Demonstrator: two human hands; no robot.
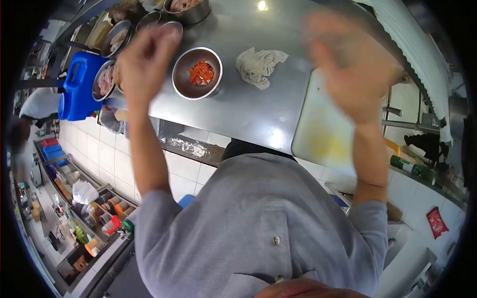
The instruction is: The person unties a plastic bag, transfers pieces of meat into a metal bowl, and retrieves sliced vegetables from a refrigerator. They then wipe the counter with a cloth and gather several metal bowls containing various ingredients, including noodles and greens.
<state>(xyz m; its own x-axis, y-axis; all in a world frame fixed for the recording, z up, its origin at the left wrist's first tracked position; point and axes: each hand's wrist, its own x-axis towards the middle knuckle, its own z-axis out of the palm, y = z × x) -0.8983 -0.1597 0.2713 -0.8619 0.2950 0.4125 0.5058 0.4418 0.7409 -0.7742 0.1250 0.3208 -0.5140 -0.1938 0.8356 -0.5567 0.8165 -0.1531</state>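
My left hand is raised over the left part of the metal table, its fingers curled in and nothing showing in them. To its right stands a steel bowl with thin orange-red strips in it, perhaps cut pepper or carrot. A crumpled whitish cloth lies in the middle of the table. My right hand is up above the far end of a white cutting board stained yellow. Motion smears its fingers, so I cannot tell what, if anything, they hold.
Steel bowls of raw meat line the table's left end, beside a blue jerrycan. A larger pot of meat stands at the back. Behind on the left are shelves with bottles, and a person farther off.
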